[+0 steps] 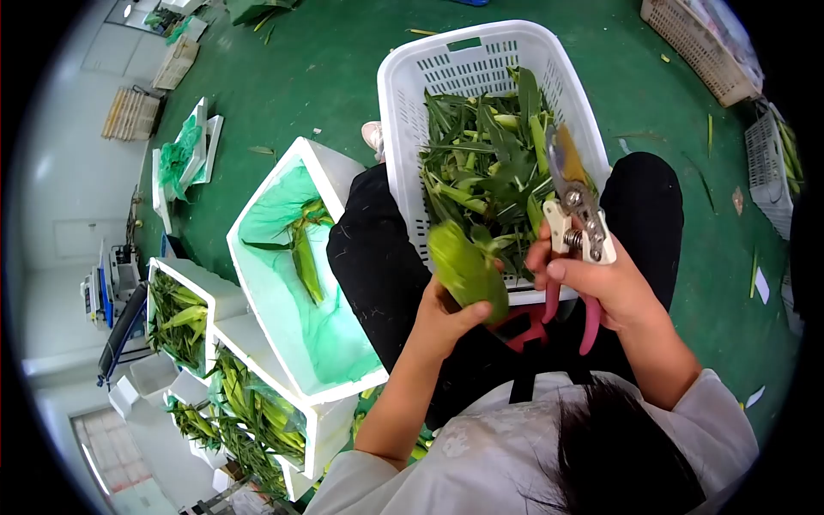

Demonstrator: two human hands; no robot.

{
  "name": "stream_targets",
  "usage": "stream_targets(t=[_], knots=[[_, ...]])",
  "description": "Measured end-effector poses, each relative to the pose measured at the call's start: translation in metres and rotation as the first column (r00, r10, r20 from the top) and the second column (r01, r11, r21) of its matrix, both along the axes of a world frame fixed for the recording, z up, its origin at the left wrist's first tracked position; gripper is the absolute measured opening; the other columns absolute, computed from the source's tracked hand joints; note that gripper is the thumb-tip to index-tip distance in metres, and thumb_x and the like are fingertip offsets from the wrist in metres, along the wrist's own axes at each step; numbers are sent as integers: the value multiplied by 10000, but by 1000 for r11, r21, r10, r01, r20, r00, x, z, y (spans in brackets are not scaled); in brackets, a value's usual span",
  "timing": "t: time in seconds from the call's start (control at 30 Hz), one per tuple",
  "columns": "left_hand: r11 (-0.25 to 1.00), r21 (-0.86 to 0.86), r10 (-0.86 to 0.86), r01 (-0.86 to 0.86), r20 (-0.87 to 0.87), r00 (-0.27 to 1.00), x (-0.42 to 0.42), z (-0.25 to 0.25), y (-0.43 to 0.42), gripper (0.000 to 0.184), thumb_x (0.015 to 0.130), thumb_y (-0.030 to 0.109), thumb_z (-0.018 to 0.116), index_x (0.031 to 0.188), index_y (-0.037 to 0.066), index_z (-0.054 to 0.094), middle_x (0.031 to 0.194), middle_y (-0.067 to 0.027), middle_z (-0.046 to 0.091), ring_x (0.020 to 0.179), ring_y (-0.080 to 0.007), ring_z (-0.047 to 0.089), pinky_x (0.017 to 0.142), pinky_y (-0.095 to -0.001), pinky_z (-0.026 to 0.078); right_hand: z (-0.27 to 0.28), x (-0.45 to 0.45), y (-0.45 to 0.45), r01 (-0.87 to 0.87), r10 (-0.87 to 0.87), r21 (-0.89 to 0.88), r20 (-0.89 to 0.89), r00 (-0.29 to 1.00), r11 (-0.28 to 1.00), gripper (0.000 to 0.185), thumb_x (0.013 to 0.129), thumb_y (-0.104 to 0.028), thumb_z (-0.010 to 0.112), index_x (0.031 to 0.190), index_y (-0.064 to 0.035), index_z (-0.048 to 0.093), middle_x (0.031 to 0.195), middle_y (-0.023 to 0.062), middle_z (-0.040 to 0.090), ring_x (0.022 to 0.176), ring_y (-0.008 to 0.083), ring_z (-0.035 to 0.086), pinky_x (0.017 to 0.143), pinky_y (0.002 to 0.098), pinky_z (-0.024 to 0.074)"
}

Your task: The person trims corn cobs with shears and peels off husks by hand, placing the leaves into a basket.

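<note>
Grips a green ear (468, 268) in the left hand (451, 313), near the centre of the frame, with thumb and fingers wrapped around the lower part and closed against the husk. Holds shears (573, 202) in the right hand (592, 275), right of centre, closed around the pale middle part, with the blade end up and pink handles (590, 326) poking out below. Cannot tell the gap between the blades. Has the ear just left of the shears, apart from them, in front of the near rim of the white basket (395, 94), with loose leaves (489, 163) inside. Seems to be at the trimming step, judging by ear and shears side by side above the leaves, with no blade on the husk. For a cut, would call for a firmer hold on the handles, open blades, and the stalk end turned toward them, with left fingers clear. For setting down in the lined box (330, 163), left of centre, beside another ear (305, 262), would call for reaching past the left knee (369, 240). At lower left, more ears (266, 412) in foam boxes (326, 438).
</note>
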State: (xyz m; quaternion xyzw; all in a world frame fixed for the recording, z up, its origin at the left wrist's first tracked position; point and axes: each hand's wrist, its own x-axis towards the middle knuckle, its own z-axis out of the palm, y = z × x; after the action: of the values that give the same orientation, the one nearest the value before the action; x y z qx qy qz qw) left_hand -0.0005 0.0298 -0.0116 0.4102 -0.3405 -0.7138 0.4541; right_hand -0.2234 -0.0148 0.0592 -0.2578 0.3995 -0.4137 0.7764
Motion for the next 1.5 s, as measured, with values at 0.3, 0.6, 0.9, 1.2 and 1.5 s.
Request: stream_targets(t=[0.3,0.6,0.9,1.2,1.5], knots=[[841,-514,196,165,576,794,-23,20,-18,714,591,-89,730,1260,92,556,1231,-132,503,1173,-325,509,1004,-381,404,29,-4,12,-130,116,-73,-162,980,989,274,859,-110,731,1074,-36,579,819,32,634,662,72,578,593,213,484],[752,-613,404,241,718,566,-8,4,-17,701,554,-91,716,1213,105,579,1200,-127,517,1134,-343,489,1008,-425,346,10,15,9,-199,181,-45,-253,950,979,264,882,-76,634,1123,-2,555,803,26,602,648,79,570,567,217,473],[972,154,-83,179,-487,869,-34,-29,30,766,764,260,847,1348,15,415,1168,-91,611,1073,-210,609,960,-333,476,9,32,35,54,-57,22,154,986,998,293,886,-25,612,1150,-8,486,808,45,572,597,119,570,561,258,500],[975,138,-74,174,-536,841,-44,-7,35,826,721,386,861,1334,-5,469,1071,-124,675,958,-223,670,853,-334,522,20,25,46,71,-61,-29,258,964,997,317,852,-106,652,1057,-51,417,707,44,497,574,114,489,583,316,496],[915,-364,282,176,886,367,65,64,85,773,599,174,833,1308,86,539,1164,-150,620,1032,-368,614,903,-416,505,43,67,21,-40,12,-213,-131,991,976,496,846,-185,666,1260,-6,458,811,31,521,709,131,533,620,245,441]])
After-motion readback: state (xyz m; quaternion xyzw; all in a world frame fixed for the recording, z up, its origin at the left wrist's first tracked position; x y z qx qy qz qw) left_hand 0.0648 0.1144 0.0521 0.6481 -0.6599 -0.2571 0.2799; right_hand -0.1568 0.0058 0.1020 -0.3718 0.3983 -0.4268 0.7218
